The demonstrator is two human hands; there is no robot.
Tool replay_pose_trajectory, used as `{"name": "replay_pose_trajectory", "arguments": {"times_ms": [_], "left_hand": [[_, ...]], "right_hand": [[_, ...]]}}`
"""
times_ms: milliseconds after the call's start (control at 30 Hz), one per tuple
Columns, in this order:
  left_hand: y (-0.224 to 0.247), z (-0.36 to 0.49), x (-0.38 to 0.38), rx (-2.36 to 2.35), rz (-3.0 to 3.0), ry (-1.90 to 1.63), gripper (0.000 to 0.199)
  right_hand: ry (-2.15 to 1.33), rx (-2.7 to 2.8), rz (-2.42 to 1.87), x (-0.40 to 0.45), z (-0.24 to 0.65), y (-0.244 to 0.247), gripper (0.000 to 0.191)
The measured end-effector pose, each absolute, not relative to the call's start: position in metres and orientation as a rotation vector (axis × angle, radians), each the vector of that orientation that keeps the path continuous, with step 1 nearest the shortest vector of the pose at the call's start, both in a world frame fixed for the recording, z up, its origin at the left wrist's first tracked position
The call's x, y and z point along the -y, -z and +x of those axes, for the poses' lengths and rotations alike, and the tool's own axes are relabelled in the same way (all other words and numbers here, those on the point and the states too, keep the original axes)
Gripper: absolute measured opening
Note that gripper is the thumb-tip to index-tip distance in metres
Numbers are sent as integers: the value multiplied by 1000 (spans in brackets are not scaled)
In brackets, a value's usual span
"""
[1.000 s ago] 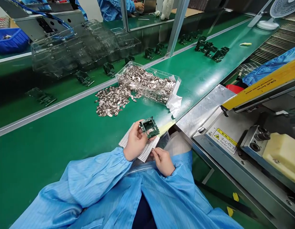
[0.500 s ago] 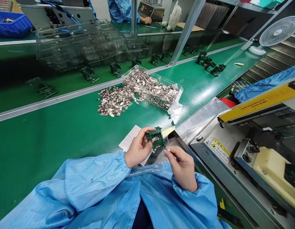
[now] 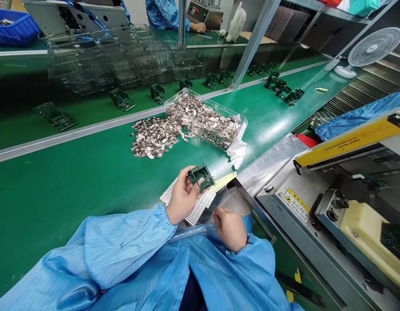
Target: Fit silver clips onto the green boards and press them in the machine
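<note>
My left hand [image 3: 183,196] grips a small green circuit board assembly [image 3: 201,177], a boxy frame of boards, by its left side and lower edge. Under that hand lies a sheet of small whitish rectangular pieces [image 3: 200,207], partly covered by my fingers. My right hand [image 3: 230,226] is closed, lower and to the right of the board, apart from it. Its fingertips are turned away, so whatever they pinch is hidden. A clear plastic bag [image 3: 237,201] lies just behind the right hand. A pale yellow strip [image 3: 224,182] sits beside the board.
A clear tray [image 3: 216,123] full of small metal pieces stands ahead, with a loose pile [image 3: 151,138] at its left. Several board assemblies [image 3: 280,86] sit farther back. A machine with a yellow bar [image 3: 352,140] flanks the right side. Across the bench, a person's hand [image 3: 198,28] rests.
My right hand has drawn away from the board, down and left; the small white piece in its fingers no longer shows. My left hand has shifted slightly left and tilted the board assembly.
</note>
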State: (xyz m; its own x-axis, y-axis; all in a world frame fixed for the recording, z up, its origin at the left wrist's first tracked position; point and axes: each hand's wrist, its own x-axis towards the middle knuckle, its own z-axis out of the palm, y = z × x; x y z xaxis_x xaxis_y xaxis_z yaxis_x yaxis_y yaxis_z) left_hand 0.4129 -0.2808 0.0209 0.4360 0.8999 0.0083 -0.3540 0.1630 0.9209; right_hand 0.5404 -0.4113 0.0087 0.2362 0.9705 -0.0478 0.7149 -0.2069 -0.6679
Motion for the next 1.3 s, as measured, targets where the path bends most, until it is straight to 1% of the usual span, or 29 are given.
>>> {"name": "replay_pose_trajectory", "arguments": {"times_ms": [100,267,333,400,567,800,1000,1300], "left_hand": [[-21,413,281,-635,1078,-987,48],[-19,413,283,-625,1125,-974,44],[-18,412,284,-609,1187,-973,40],[-16,410,285,-585,1250,-972,38],[-16,406,287,-558,1366,-965,34],[-22,401,290,-553,1491,-925,34],[-21,400,291,-548,1503,-897,34],[-20,399,297,-534,1486,-921,34]], "right_hand": [[-603,1494,-2010,413,543,-5,17],[-634,1247,-1692,404,541,-35,15],[-562,1156,-1594,395,536,-43,11],[-419,1109,-1548,384,530,-45,8],[-175,1130,-1553,364,517,-42,5],[-52,1167,-1618,355,507,-38,7],[-214,1021,-1601,354,507,-36,15],[-519,793,-1331,351,502,-34,26]]}}
